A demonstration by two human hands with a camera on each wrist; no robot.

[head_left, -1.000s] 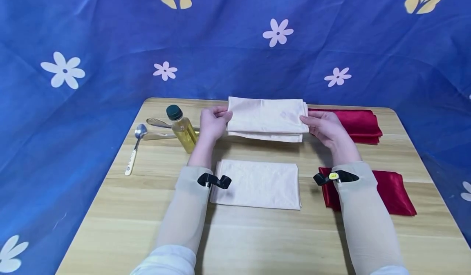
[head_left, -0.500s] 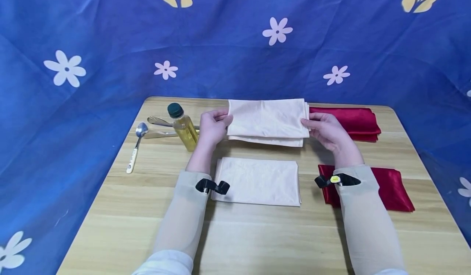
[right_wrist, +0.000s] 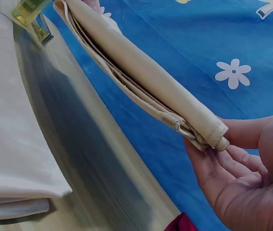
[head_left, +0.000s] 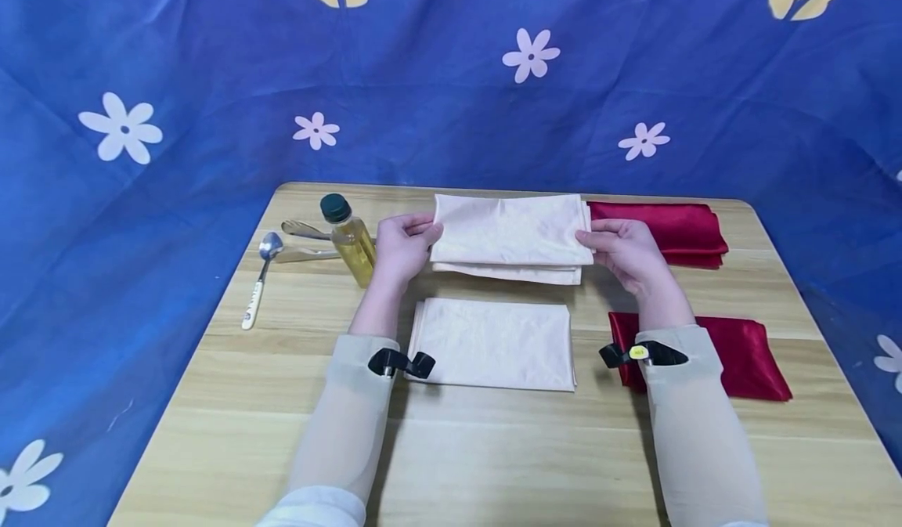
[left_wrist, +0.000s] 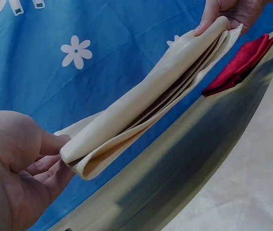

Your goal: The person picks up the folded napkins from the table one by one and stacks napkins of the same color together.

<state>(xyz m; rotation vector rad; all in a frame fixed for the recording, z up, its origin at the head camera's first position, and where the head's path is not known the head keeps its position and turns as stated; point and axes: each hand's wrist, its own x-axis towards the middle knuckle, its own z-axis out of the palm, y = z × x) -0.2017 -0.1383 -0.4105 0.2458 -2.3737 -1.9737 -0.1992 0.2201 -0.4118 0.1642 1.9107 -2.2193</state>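
Note:
A folded cream cloth [head_left: 510, 231] hangs between both hands, raised above the far part of the wooden table. My left hand [head_left: 405, 249] pinches its left end, thumb on top and fingers beneath, as the left wrist view shows with the cloth's layered edge [left_wrist: 146, 98]. On the opposite end, my right hand [head_left: 627, 253] pinches the corner the same way; in the right wrist view several loose layers [right_wrist: 136, 86] part along the near side. A second folded cream cloth [head_left: 496, 344] lies flat on the table, nearer to me, between the forearms.
Left of the left hand stands a bottle [head_left: 352, 241] of yellow liquid with a dark green cap. A spoon [head_left: 261, 280] and further metal cutlery [head_left: 306, 255] lie beside it. Folded red cloths lie on the right, one at the back [head_left: 676, 233], one nearer [head_left: 747, 359] under the right forearm.
Both hands keep their hold on the cream cloth. It has come slightly lower and nearer to me, and its front face has tilted more into view.

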